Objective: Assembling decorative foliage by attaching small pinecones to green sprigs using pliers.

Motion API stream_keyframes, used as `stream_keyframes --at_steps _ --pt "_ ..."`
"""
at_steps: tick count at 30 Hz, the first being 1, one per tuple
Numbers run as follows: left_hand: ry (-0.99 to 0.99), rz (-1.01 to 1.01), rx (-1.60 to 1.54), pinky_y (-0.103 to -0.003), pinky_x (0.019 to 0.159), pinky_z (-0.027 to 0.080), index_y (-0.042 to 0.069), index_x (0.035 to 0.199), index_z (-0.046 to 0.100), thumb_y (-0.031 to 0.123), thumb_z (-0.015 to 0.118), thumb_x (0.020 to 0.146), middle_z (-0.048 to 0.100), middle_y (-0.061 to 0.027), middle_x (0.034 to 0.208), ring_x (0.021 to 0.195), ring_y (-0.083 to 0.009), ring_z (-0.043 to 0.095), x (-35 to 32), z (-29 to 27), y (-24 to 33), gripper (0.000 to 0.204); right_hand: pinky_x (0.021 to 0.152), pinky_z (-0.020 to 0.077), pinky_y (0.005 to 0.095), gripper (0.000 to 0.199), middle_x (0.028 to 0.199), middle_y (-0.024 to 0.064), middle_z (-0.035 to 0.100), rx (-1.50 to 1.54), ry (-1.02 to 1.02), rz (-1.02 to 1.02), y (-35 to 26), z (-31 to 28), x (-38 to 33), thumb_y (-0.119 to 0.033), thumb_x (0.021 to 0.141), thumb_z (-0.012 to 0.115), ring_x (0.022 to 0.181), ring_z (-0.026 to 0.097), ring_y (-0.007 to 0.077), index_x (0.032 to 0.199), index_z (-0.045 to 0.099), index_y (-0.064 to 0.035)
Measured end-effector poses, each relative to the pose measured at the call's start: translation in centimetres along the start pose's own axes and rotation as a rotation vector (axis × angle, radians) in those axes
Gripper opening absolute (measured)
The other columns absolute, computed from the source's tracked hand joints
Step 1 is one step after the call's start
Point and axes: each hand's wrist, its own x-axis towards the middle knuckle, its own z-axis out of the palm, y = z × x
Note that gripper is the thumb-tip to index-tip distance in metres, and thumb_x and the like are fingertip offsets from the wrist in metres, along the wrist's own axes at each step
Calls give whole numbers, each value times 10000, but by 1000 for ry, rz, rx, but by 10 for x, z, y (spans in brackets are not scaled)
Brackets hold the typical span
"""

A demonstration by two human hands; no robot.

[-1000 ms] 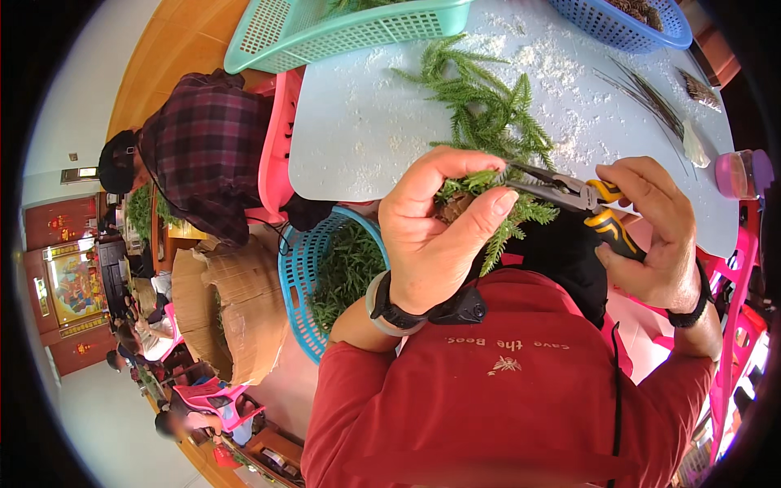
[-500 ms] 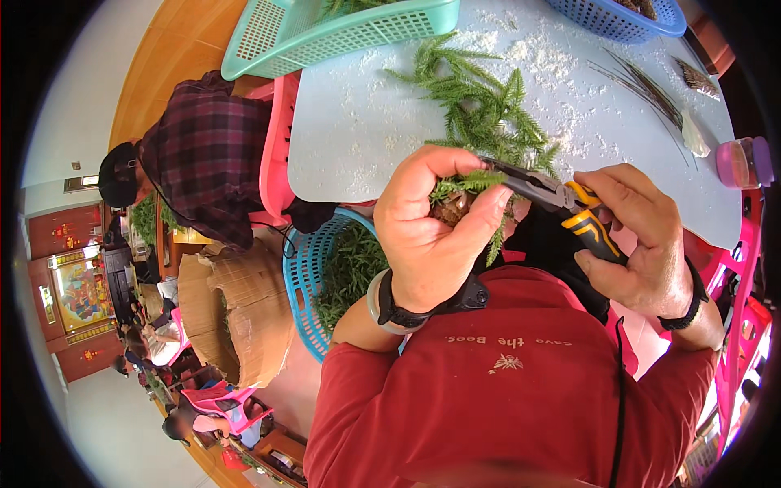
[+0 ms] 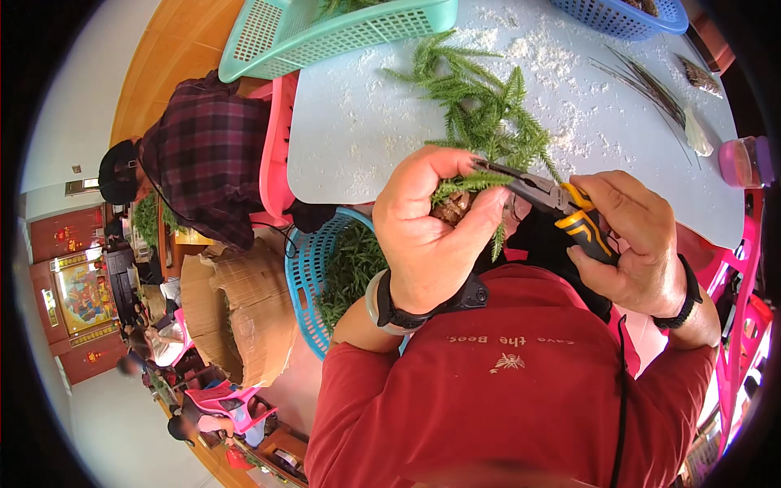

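My left hand [image 3: 427,244] is closed around a brown, glossy lump [image 3: 452,208] with green needle-leaved sprigs [image 3: 470,180] about it; whether the lump is a cone or a root cannot be told. In my right hand [image 3: 636,232] are needle-nose pliers [image 3: 547,193] with black and yellow handles. Their jaws reach over the sprig by my left fingertips, and the tips partly hide behind the left index finger. Beyond my hands, a heap of feathery green sprigs [image 3: 480,118] lies on the pale table [image 3: 342,154].
White crumbs dust the table. A green basket [image 3: 350,37] and a blue basket [image 3: 622,18] stand at the far side. Thin wires [image 3: 643,85] and a purple-lidded jar [image 3: 744,161] are at right. Left are a blue basket of greenery [image 3: 305,276], a carton [image 3: 252,317] and a co-worker [image 3: 203,154].
The pliers and my right hand have shifted slightly left and nearer to me. My left hand stays nearly in place, still holding the brown lump and sprigs.
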Motion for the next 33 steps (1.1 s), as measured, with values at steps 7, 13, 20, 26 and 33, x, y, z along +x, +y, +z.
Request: stream_keyframes --at_steps 7,13,20,26,33 --pt "-141 -157 -324 -208 626 516 -30 958 551 -113 654 769 626 -58 862 740 -101 637 6 -6 7 231 616 488 318 483 851 152 578 30 -31 -8 7 -1 -2 -36 603 700 682 586 280 1059 571 55" --pt "-191 -347 -541 -213 666 506 -1 990 564 -122 662 748 630 -50 837 727 -88 599 13 -4 7 288 592 466 313 433 809 145 581 128 -34 58 7 -6 -1 -52 622 708 659 571 270 1028 587 40" --pt "-177 -360 -506 -190 678 478 5 992 547 -69 653 788 617 -23 855 735 -62 575 11 -4 -14 242 519 393 285 352 701 107 555 167 -48 102 13 5 0 -92 660 719 565 493 187 989 632 1" --pt "-183 -363 -545 -182 692 437 17 990 548 -19 649 809 577 0 903 775 -31 526 11 -8 -12 211 544 387 266 451 762 82 553 247 -14 157 18 9 -2 -100 634 722 614 473 135 1054 613 21" --pt "-42 -264 -546 -191 671 427 29 1002 562 9 622 834 562 16 898 751 -41 511 31 -16 -4 180 596 425 260 495 880 105 580 165 23 217 23 4 -10 -94 619 720 671 500 149 1081 594 33"
